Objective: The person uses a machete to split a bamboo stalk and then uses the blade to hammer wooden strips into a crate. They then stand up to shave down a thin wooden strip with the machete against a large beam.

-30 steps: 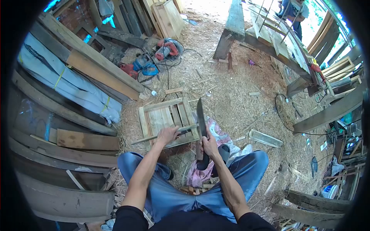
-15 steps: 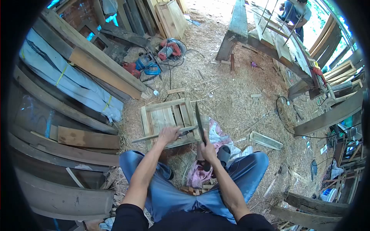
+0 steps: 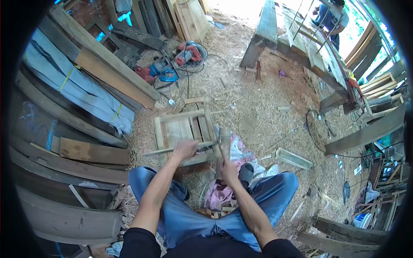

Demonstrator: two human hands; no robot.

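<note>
My left hand (image 3: 185, 149) is closed around a thin wooden strip (image 3: 159, 152), pressing it across a small slatted wooden frame (image 3: 158, 131) on the floor ahead of my knees. The strip's right end lies close to the blade. My right hand (image 3: 229, 171) grips a machete-like knife (image 3: 223, 150), blurred now and pointing away from me at the frame's right side. Beside it stands a pale wood piece (image 3: 225, 136), partly merged with the blur. Pink and white cloth (image 3: 219, 195) lies under my right forearm, near my dark sandal (image 3: 246, 173).
Power tools with cords (image 3: 165, 71) lie ahead on the left. Planks and a wrapped bundle (image 3: 77, 81) line the left side. A heavy timber bench (image 3: 297, 47) stands at the front right, with another person (image 3: 333, 21) behind it. Shavings and offcuts (image 3: 294, 158) cover the floor.
The knife in my right hand has swung from a clear, raised position to a blurred one lower by the strip's end. My left hand stays on the strip. The view has shifted slightly.
</note>
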